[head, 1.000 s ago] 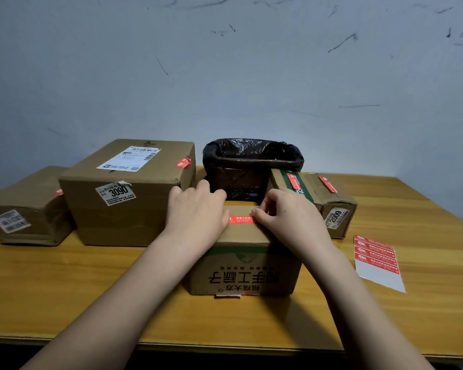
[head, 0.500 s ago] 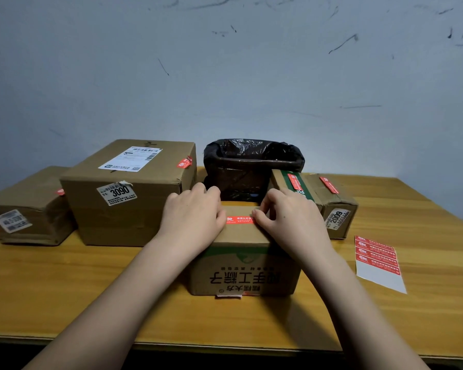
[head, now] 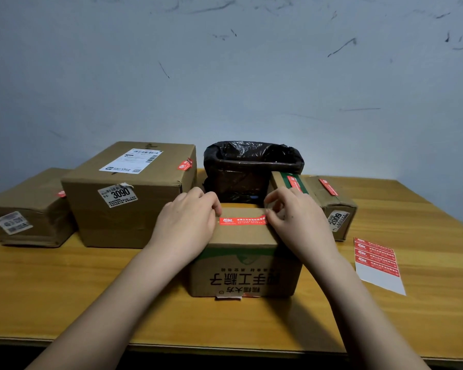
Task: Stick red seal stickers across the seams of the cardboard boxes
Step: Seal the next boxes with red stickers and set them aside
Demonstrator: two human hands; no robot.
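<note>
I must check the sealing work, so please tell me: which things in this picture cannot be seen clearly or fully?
Head view only:
- Ends of the red sticker on the front box: covered by the left hand and right hand.
- The seam under the sticker: hidden by the sticker and both hands.
- Small print on the sticker sheet: too small.
- Inside the black-lined bin: too dark.

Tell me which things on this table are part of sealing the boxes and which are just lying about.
Part of the job:
front box
red sticker on its top
left hand and right hand, one at each end of the sticker
sticker sheet
big box, flat box and right box, each already stickered

Just lying about:
black-lined bin
</note>
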